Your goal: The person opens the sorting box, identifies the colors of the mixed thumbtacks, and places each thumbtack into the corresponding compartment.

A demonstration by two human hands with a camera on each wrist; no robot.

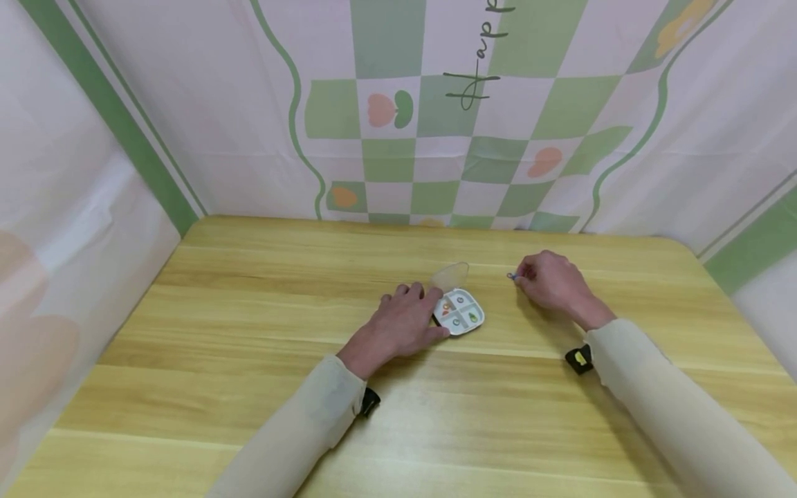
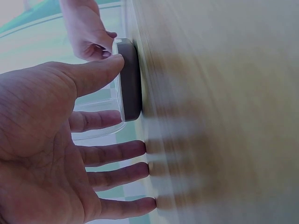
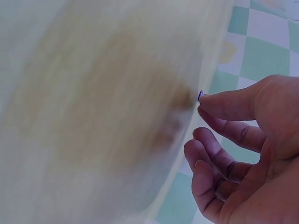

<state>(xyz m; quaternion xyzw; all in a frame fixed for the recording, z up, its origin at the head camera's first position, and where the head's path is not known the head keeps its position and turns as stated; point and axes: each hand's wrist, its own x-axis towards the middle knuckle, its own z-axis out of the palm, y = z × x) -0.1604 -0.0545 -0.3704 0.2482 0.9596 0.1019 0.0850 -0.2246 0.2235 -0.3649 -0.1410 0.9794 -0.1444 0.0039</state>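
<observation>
A small white pill box (image 1: 459,312) with a dark body lies on the table, divided into several compartments holding tiny coloured pieces. Its clear lid (image 1: 451,276) stands open on the far side. My left hand (image 1: 403,321) steadies the box from the left, with the thumb and index finger at two of its edges; the other fingertips rest on the table in the left wrist view. Right of the box, my right hand (image 1: 551,280) pinches a small blue ring-like piece (image 1: 511,276) between thumb and index finger. The right wrist view shows only a sliver of that piece (image 3: 200,95).
The wooden table (image 1: 249,332) extends on all sides of the box. A green-and-white checked curtain (image 1: 398,159) hangs along its back edge. Black wrist straps (image 1: 580,360) show at both sleeves.
</observation>
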